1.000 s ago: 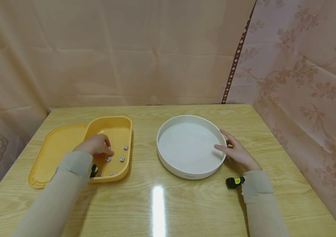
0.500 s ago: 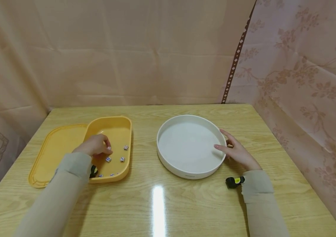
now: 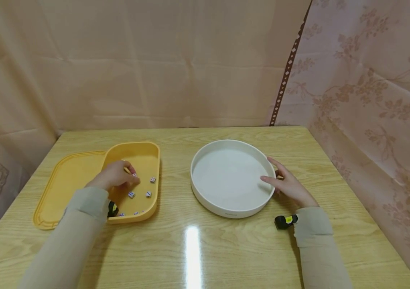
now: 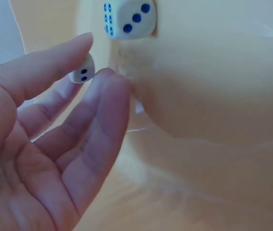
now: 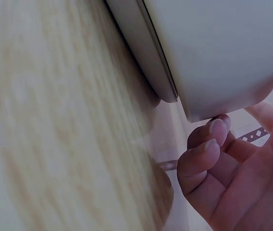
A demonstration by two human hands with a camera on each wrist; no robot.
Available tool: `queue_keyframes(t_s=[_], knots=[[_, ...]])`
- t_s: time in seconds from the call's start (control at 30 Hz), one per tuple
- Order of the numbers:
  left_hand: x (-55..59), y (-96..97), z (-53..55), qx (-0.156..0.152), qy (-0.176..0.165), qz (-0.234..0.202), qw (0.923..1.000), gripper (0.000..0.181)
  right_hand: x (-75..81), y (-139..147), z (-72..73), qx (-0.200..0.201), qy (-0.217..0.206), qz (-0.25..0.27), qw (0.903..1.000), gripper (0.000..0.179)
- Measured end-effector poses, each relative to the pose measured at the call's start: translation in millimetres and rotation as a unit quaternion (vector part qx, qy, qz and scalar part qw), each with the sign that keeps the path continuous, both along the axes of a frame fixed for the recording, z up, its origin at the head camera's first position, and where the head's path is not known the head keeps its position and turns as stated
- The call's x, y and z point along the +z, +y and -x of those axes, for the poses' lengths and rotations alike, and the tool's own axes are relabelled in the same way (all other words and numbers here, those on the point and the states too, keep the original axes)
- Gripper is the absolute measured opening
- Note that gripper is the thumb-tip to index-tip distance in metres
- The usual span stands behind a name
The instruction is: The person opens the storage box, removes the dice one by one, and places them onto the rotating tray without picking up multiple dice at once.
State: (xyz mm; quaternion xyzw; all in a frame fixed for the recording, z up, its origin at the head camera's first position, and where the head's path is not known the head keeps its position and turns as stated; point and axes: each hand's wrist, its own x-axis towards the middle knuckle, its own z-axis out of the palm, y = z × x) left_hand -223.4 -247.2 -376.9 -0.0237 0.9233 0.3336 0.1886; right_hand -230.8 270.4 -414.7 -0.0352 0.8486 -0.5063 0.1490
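Observation:
My left hand [image 3: 112, 176] reaches into the yellow box [image 3: 140, 149] at the left and pinches a small white die [image 4: 82, 73] between thumb and finger. Another die [image 4: 130, 18], showing three blue pips, lies just beyond the fingertips in the left wrist view. Several more white dice, among them one die [image 3: 153, 180] by the right wall, are scattered on the box floor. On the right, my right hand [image 3: 291, 186] holds the side of a round white tray [image 3: 232, 214], thumb over the rim and fingers along the outer wall [image 5: 228, 53].
A flat yellow lid [image 3: 65, 188] lies to the left of the box, partly behind it. Everything stands on a wood-grain table [image 3: 176, 249], with a bright light reflection near its front. Curtains [image 3: 190, 80] hang behind and at both sides.
The left hand and its die have risen slightly, away from the other dice. The right hand keeps its hold on the round tray, which stays in place.

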Motion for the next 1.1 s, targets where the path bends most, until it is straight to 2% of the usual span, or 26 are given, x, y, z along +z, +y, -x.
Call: queue_keyframes(t_s=[0.2, 0.33, 0.57, 0.73, 1.1], knots=[[-1.8, -2.0, 2.8, 0.017, 0.015, -0.027, 0.9994, 0.031, -0.4, 0.0, 0.4, 0.000, 0.000, -0.005, 1.0000, 0.087], [0.3, -1.9, 3.4, 0.012, 0.031, -0.046, 0.9984, 0.031, -0.4, 0.0, 0.7, 0.002, 0.000, -0.002, 1.0000, 0.087], [12.4, 7.1, 7.5, -0.007, 0.058, -0.057, 0.9966, 0.034, -0.2, 0.4, -0.2, 0.005, 0.003, -0.002, 1.0000, 0.086], [20.9, 15.6, 11.0, -0.016, 0.074, -0.081, 0.9938, 0.038, -0.1, 0.5, 0.3, 0.004, 0.003, -0.002, 1.0000, 0.087], [39.8, 40.9, 8.5, -0.019, 0.069, -0.142, 0.9874, 0.043, 0.8, -0.1, -1.1, 0.002, 0.002, -0.005, 1.0000, 0.086]])
